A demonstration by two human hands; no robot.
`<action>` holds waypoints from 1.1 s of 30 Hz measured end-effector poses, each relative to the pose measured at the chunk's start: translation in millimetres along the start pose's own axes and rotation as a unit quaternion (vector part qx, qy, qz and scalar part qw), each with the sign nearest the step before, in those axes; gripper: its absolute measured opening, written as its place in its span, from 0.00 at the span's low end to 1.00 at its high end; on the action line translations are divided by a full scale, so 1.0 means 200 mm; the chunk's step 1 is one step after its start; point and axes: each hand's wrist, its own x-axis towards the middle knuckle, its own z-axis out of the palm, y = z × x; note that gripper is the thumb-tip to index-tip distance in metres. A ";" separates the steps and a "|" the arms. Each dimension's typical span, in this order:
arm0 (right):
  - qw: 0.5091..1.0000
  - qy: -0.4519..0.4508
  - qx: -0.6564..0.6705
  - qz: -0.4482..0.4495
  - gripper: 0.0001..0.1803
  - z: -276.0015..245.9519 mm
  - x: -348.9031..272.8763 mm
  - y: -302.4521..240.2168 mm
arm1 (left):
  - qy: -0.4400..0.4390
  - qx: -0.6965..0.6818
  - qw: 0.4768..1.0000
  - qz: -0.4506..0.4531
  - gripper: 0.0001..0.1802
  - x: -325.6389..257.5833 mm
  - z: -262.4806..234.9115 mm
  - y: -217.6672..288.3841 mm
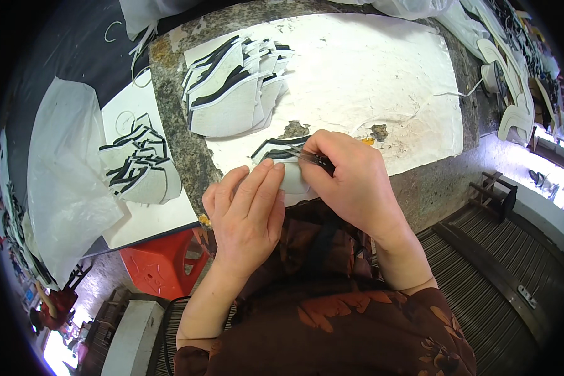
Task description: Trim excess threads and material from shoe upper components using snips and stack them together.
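A white, curved sheet piece with a black edge strip [294, 179] lies at the near edge of the worktable. My left hand [247, 210] rests on its left side, fingers stretched out and pressing it down. Closed over the piece's right side, my right hand [351, 175] grips a small dark tool with a thin metal tip [318, 161]. That tip points left along the black strip; most of the tool is hidden in my fingers, so its exact kind is unclear. Just behind my hands stands a pile of similar white pieces with black edging [227, 100].
A white sheet [370, 75] covers the stone-like worktable [175, 116]. At left, another pile of edged pieces [145, 172] sits beside a clear plastic bag [69, 169]. Below is a red stool [160, 266]. White shaped parts [517, 116] lie at the far right, near a thin white cord [460, 94].
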 end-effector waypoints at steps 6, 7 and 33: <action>1.000 -0.005 -0.008 -0.008 0.04 -0.01 0.01 0.00 | -0.010 0.009 1.000 -0.001 0.22 0.01 -0.01 0.01; 1.000 -0.005 -0.008 -0.008 0.04 -0.01 0.01 0.00 | -0.010 0.008 1.000 -0.002 0.22 0.01 -0.01 0.01; 0.999 0.010 0.002 0.036 0.06 -0.09 0.03 0.05 | -0.041 0.080 0.996 0.005 0.24 0.02 -0.01 0.06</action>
